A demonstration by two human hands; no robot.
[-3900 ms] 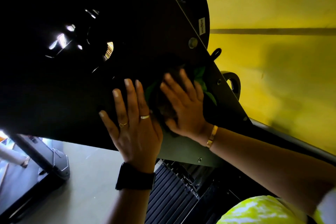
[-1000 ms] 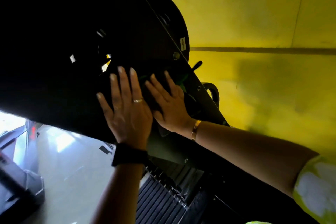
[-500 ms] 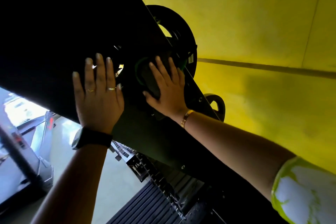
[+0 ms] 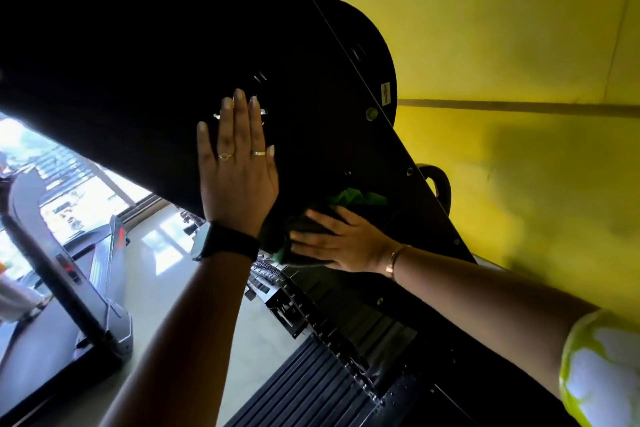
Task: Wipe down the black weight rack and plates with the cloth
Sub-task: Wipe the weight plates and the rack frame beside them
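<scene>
A large black weight plate [image 4: 138, 45] fills the upper left of the head view, mounted on the slanted black rack frame [image 4: 398, 156]. My left hand [image 4: 237, 163] lies flat on the plate's face with straight fingers. Lower and to the right, my right hand [image 4: 343, 241] presses the green and dark cloth [image 4: 356, 198] against the rack with flat fingers pointing left. Another black plate [image 4: 363, 45] sits behind the frame, and a small plate [image 4: 438, 187] pokes out past the frame's right edge.
A yellow wall [image 4: 519, 45] stands close behind the rack. A treadmill [image 4: 69, 305] stands on the pale floor at lower left. Ribbed black rubber matting [image 4: 311, 385] and the rack's base lie below my arms.
My right hand with the cloth has slid down the rack and turned sideways. My left hand stays flat on the plate. The view has shifted.
</scene>
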